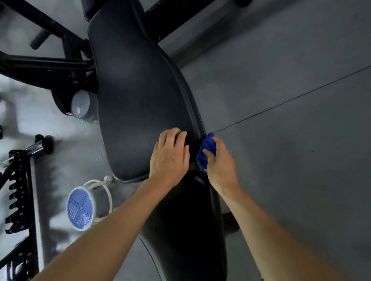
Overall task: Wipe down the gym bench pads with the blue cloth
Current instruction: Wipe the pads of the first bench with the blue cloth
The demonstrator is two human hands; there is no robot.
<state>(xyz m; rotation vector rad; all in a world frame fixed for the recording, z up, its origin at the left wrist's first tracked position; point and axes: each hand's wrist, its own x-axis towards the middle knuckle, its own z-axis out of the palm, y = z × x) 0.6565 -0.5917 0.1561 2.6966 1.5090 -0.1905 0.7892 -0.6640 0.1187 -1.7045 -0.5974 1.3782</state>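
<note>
**Blue cloth held at the right edge of the back pad**

The grey floor (286, 136) fills most of the view, and a thin dark seam is seen running across it on the right side. Over the floor, the black bench is seen from above. Its long back pad (135, 89) stretches from the top of the view down to the middle, and the seat pad (188, 225) continues below it towards the person. A narrow gap is seen between the two pads.

On the left, the black metal frame (38, 64) of the bench is placed, and lower down a black rack with hooks (18, 190) is visible. Just beside the left edge of the back pad, a grey round container (83, 105) is seen on the floor. Nearer to the person, a small white fan with a blue grille (81, 208) is standing on the floor, beside the lower corner of the back pad.

The left hand (170, 158) is laid on the lower right part of the back pad, with its fingers bent over the surface; nothing is held in it. The right hand (219, 160) is placed at the right edge of the same pad, and the bunched blue cloth (207, 149) is gripped in its curled fingers. The cloth is pressed against the side of the pad, near the gap.
</note>
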